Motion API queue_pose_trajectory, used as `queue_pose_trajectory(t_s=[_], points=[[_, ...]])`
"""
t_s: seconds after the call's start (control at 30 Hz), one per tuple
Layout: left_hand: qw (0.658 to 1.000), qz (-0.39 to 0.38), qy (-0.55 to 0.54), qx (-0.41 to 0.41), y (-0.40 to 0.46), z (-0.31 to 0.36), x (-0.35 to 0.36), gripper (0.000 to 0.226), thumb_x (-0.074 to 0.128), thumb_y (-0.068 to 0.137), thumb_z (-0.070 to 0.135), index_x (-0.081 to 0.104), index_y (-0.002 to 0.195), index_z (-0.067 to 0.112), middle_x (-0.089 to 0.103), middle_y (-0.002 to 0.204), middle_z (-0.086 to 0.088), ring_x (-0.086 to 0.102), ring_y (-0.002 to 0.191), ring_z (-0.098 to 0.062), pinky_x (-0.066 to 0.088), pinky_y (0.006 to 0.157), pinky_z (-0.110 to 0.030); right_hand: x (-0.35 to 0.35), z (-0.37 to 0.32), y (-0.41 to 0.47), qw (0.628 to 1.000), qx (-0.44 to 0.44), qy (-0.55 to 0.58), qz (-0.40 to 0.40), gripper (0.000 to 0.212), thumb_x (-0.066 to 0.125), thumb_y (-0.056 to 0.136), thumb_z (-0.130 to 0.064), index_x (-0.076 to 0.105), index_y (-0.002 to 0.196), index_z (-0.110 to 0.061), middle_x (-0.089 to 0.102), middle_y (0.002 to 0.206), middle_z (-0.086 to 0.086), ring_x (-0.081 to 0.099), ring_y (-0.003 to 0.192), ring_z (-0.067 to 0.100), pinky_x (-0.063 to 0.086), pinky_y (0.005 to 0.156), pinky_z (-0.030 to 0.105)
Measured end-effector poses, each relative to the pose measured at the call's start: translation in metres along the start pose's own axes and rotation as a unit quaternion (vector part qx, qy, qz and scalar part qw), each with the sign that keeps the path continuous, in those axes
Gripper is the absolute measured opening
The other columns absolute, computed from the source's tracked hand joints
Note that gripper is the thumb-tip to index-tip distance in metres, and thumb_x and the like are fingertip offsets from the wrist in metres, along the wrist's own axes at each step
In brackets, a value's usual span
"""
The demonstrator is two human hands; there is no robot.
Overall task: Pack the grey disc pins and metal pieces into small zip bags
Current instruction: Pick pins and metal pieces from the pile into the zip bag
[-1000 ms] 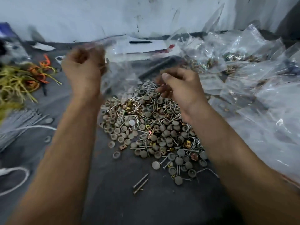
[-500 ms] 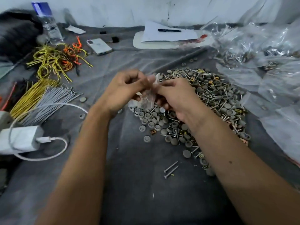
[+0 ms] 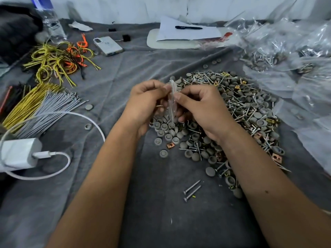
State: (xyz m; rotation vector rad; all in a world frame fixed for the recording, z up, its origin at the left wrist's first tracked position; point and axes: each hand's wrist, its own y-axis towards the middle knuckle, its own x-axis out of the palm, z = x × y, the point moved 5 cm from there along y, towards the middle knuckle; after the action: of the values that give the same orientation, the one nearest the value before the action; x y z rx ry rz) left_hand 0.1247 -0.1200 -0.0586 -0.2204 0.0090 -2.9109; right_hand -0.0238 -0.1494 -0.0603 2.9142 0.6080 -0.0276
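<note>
A small clear zip bag [image 3: 172,100] hangs upright between my two hands, seen edge-on. My left hand [image 3: 146,102] pinches its left side near the top, and my right hand [image 3: 198,106] pinches the right side with thumb and fingers. Right under and behind the hands spreads a big pile of grey disc pins [image 3: 238,111] mixed with nails and copper-coloured metal pieces [image 3: 170,145] on the grey cloth [image 3: 111,72]. Two loose nails [image 3: 192,190] lie in front of the pile. What the bag holds cannot be made out.
Filled clear bags [image 3: 279,56] are heaped at the right and back right. Yellow and orange wires [image 3: 59,59], bundles of cable ties [image 3: 41,104], a white charger with cable [image 3: 19,154], a phone [image 3: 108,46], a water bottle [image 3: 52,25] and papers with a pen [image 3: 188,27] lie left and behind.
A second ago my hands were raised apart with a large clear bag; they have come down and together over the pile and now pinch a small zip bag. The view has tilted and widened.
</note>
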Motion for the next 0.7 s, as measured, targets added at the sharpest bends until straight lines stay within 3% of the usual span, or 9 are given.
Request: queue_pose_trajectory(t_s=[0.17, 0.3, 0.4, 0.5, 0.57, 0.7], points=[[0.999, 0.01, 0.02, 0.042, 0.004, 0.003, -0.005, 0.021, 0.061, 0.101, 0.008, 0.065, 0.081, 0.009, 0.066, 0.064, 0.0, 0.054, 0.053, -0.009, 0.041, 0.045, -0.019, -0.009, -0.002, 0.001, 0.997, -0.002, 0.03, 0.069, 0.016, 0.068, 0.098, -0.009, 0.074, 0.084, -0.004, 0.07, 0.066, 0.01, 0.065, 0.053, 0.018, 0.053, 0.047, 0.027], [0.992, 0.086, 0.051, 0.075, 0.007, 0.011, -0.022, 0.023, 0.059, 0.104, 0.01, 0.064, 0.081, 0.012, 0.062, 0.057, 0.006, 0.051, 0.046, -0.006, 0.042, 0.045, -0.018, -0.022, -0.005, -0.002, 0.979, -0.04, -0.101, 0.172, 0.016, 0.068, 0.098, -0.017, 0.073, 0.083, -0.015, 0.073, 0.068, 0.003, 0.067, 0.05, 0.018, 0.059, 0.049, 0.04], [0.983, 0.095, 0.117, 0.107, 0.005, 0.017, -0.022, 0.021, 0.063, 0.102, 0.012, 0.064, 0.081, 0.015, 0.061, 0.056, 0.008, 0.051, 0.047, -0.006, 0.043, 0.046, -0.019, -0.016, -0.009, -0.004, 0.985, -0.059, -0.081, 0.137, 0.022, 0.066, 0.1, -0.029, 0.071, 0.088, -0.012, 0.072, 0.073, 0.006, 0.068, 0.053, 0.019, 0.054, 0.043, 0.034], [0.974, 0.041, 0.176, 0.134, -0.003, 0.017, -0.004, 0.017, 0.067, 0.099, 0.009, 0.066, 0.083, 0.015, 0.062, 0.06, 0.006, 0.055, 0.052, -0.008, 0.045, 0.049, -0.022, -0.005, -0.011, -0.005, 0.99, -0.066, -0.094, 0.081, 0.035, 0.067, 0.097, -0.043, 0.072, 0.087, -0.01, 0.072, 0.074, 0.008, 0.069, 0.052, 0.023, 0.05, 0.038, 0.031], [0.974, 0.023, 0.183, 0.134, -0.005, 0.016, 0.006, 0.016, 0.063, 0.1, 0.005, 0.065, 0.086, 0.013, 0.062, 0.064, 0.002, 0.056, 0.055, -0.012, 0.046, 0.05, -0.026, -0.003, -0.011, -0.004, 0.986, -0.068, -0.135, 0.075, 0.024, 0.07, 0.097, -0.031, 0.073, 0.083, -0.012, 0.073, 0.069, 0.003, 0.068, 0.048, 0.024, 0.051, 0.038, 0.033], [0.974, 0.07, 0.176, 0.125, -0.005, 0.017, 0.003, 0.016, 0.059, 0.103, 0.011, 0.06, 0.087, 0.013, 0.057, 0.067, -0.004, 0.054, 0.058, -0.016, 0.045, 0.053, -0.03, -0.01, -0.008, -0.002, 0.977, -0.058, -0.171, 0.114, 0.013, 0.073, 0.093, -0.014, 0.073, 0.08, -0.014, 0.074, 0.068, 0.0, 0.067, 0.044, 0.018, 0.051, 0.041, 0.031]])
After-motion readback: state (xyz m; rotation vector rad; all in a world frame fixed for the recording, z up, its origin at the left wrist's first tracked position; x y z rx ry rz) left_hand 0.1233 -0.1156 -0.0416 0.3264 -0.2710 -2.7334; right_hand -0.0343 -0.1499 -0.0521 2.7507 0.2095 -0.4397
